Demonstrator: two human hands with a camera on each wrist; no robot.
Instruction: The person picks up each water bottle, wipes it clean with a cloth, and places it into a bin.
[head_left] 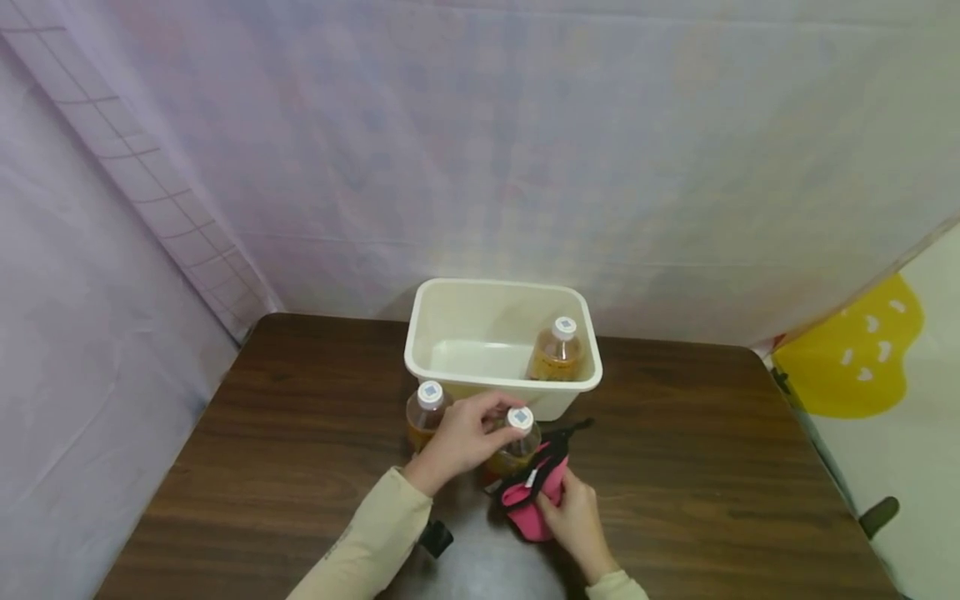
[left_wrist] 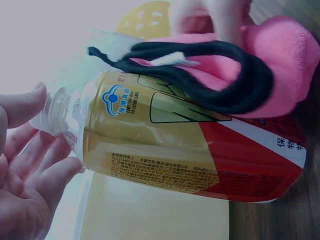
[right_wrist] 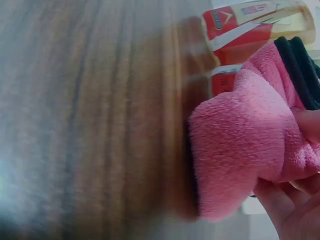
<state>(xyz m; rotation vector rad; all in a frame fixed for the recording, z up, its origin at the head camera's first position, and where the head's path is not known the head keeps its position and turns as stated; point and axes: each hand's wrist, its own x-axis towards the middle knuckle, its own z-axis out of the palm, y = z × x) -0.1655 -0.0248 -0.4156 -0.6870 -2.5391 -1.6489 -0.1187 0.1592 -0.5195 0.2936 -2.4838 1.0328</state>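
The left hand (head_left: 467, 429) has its thumb and fingers closed round the white cap and neck of a bottle (left_wrist: 150, 145), just in front of the white tub (head_left: 480, 312), on the side nearest the person. The bottle stands upright, its label gold and red, with the thumb on one side of the neck and the fingers on the other.

The right hand (head_left: 576, 517), farther out in front of the tub, pinches a pink pouch (right_wrist: 240, 140) between thumb and fingers. The cloth bunches where it is gripped. The pouch has a black-trimmed mouth with a small white tag, and a black cord end reaches toward the tub's front right corner. The pouch lies close against the held bottle; whether the two touch cannot be told.

A second bottle (head_left: 418, 419) stands before the tub's front left corner, partly hidden behind the left hand. A third bottle (head_left: 553, 360) is inside the tub, at its right end. The tub rests on a dark wood-grain bench (head_left: 712, 467), with a pale curtain (head_left: 525, 150) behind it.
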